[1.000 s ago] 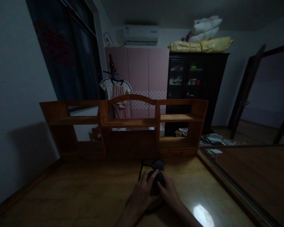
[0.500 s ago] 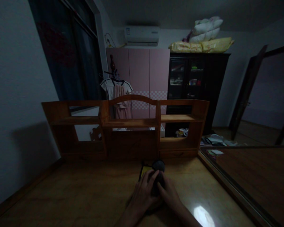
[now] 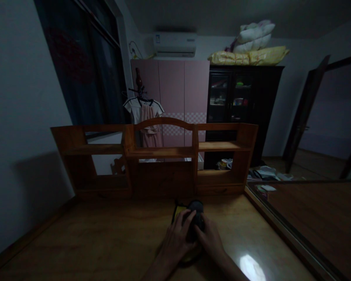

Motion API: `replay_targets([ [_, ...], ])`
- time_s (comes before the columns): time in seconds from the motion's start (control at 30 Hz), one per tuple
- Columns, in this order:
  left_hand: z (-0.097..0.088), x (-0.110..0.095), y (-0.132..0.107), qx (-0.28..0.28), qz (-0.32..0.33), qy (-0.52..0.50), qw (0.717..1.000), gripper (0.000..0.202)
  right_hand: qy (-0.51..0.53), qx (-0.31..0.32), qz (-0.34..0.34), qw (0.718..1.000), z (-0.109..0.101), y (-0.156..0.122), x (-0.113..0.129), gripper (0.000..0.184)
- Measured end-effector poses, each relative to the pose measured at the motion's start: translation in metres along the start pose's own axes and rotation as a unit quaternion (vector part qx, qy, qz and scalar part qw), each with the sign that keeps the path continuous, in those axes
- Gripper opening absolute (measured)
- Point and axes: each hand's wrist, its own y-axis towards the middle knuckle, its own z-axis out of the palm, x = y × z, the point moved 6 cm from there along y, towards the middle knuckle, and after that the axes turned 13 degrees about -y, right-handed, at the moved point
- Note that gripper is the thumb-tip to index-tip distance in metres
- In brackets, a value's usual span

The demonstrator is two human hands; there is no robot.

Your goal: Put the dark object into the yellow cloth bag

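Holding a dark round object (image 3: 196,214) w/ both hands, head view only, room very dim.

- Landmark = wooden shelf unit (image 3: 160,156) standing at the back of the tabletop (image 3: 105,242).
- The dark round object sits on the tabletop just in front of the shelf unit's mid section. Too dark to say what it is.
- Left hand (image 3: 175,239): grip closed on the object, fingers (image 3: 188,217) curled over its top and left side.
- Right hand (image 3: 210,238): grip closed on its right side, fingers tucked in against it.
- Two-sided hold prob. bc the thing is rounded and would roll or slip w/ one hand. It stays low, resting on or just over the wood.
- Yellow flat item (image 3: 178,210) just beside the object on its left, betw. it and the shelf unit, partly under the left fingers. Can't tell if they touch.
- Bright light reflection (image 3: 250,267) on the tabletop, in front and right of the shelf unit, near the right forearm.
- Behind the shelf unit: clothes on a hanger (image 3: 144,117), pink wardrobe (image 3: 183,93), dark glass-front cabinet (image 3: 240,101) w/ bedding bundles (image 3: 251,48) stacked on top, prob. stored up there out of the way.
- AC unit (image 3: 174,43) on the wall above the wardrobe.
- Shelf unit's compartments look bare.
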Motion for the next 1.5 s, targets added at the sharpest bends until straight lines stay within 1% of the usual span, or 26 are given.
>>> replay_targets([
  [0.17,0.001,0.000,0.000,0.002,0.012,-0.005,1.000,0.088,-0.005,-0.002,0.003,1.000,0.001,0.000,-0.001,0.039],
  [0.33,0.000,-0.001,0.001,0.004,0.010,-0.008,1.000,0.086,-0.010,0.000,-0.019,1.000,0.006,0.001,-0.007,0.044],
  [0.4,0.000,0.000,0.001,0.001,0.008,-0.009,1.000,0.087,-0.014,-0.002,-0.017,1.000,0.005,0.001,-0.007,0.045],
  [0.53,0.001,0.001,0.000,0.003,0.008,-0.011,1.000,0.088,-0.006,0.004,0.001,1.000,0.000,-0.001,0.000,0.041],
  [0.63,0.002,0.002,0.000,0.004,0.006,-0.011,1.000,0.090,-0.002,-0.004,0.009,1.000,-0.006,-0.002,0.005,0.038],
  [0.77,0.001,0.002,0.000,0.010,-0.001,-0.016,1.000,0.092,0.010,-0.011,0.013,1.000,-0.008,-0.001,0.003,0.038],
  [1.0,0.002,0.003,0.000,0.019,0.005,-0.011,1.000,0.093,0.032,-0.008,-0.001,0.999,-0.007,0.003,-0.001,0.035],
  [1.2,0.002,0.003,-0.001,0.019,0.008,-0.010,1.000,0.093,0.074,0.015,-0.032,0.997,-0.003,0.007,0.001,0.028],
  [1.37,0.000,0.002,0.000,0.014,0.004,-0.014,1.000,0.093,0.062,0.021,-0.049,0.997,-0.001,0.008,-0.002,0.022],
  [1.5,-0.002,0.002,0.001,0.003,-0.003,-0.015,1.000,0.094,0.056,0.012,-0.050,0.997,0.002,0.006,-0.002,0.024],
])
